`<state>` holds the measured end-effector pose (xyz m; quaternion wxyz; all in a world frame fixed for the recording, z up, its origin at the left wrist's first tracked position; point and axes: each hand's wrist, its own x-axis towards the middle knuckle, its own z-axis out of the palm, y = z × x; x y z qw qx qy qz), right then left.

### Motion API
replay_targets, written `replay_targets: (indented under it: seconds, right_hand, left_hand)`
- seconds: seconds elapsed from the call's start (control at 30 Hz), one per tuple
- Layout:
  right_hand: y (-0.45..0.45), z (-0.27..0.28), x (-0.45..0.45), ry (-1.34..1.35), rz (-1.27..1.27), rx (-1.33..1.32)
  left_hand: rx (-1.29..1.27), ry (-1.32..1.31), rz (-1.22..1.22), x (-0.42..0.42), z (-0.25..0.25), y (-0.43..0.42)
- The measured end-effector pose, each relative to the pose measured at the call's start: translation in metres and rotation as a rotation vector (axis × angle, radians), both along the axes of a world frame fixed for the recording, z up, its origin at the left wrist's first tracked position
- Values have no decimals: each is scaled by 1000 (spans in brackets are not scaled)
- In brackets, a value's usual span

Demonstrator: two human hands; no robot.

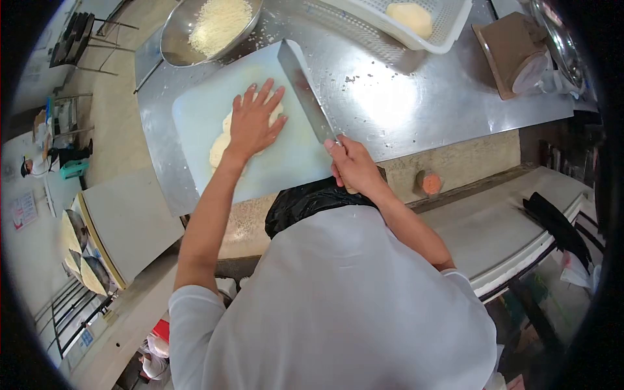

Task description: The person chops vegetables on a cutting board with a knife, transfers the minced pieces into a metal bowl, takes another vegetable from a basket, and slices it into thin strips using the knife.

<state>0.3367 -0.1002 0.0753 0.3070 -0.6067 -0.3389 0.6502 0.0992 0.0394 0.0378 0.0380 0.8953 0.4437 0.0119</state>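
My left hand lies flat with its fingers spread, pressing on pale cream-coloured pieces that look like overlapping slices of a peeled vegetable. The hand covers much of them. They rest on a white cutting board. My right hand is closed round the handle of a large kitchen knife. Its long, wide blade points away from me along the board's right edge, apart from the slices.
A metal bowl of pale shreds stands beyond the board on the steel table. A white plastic basket holds a pale peeled vegetable. Brown cardboard lies at the right. Other people are in the background at left.
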Motion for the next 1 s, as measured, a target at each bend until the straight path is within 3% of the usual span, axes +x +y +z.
replay_targets:
  seconds: [0.17,0.27,0.37,0.5,0.57,0.63,0.67,0.77,0.87,1.0]
  right_hand:
    - [8,16,14,-2,124,-1]
    - [13,3,18,-116,162,242]
    - [19,-5,16,-264,264,399]
    - [27,17,3,-390,441,409]
    - [26,8,-13,-532,534,460]
    - [28,3,-26,-472,572,455]
    - [28,1,-30,-446,588,448]
    - [33,3,-26,-337,498,434]
    - [40,5,-19,-339,437,359]
    - [53,27,-13,-293,484,125]
  left_hand:
    - [-24,-30,49,0,-2,-2]
    - [-59,-380,71,-3,6,3]
    - [7,-516,205,-33,12,4]
    - [9,-346,467,-85,12,-18]
    - [51,-398,467,-106,-9,-40]
    - [103,-446,395,-109,-19,-57]
    - [44,-433,494,-106,-18,-61]
    - [54,-409,492,-108,-23,-56]
    - [-384,-1203,697,-110,5,-61]
    - [-11,-889,754,-152,-15,-79]
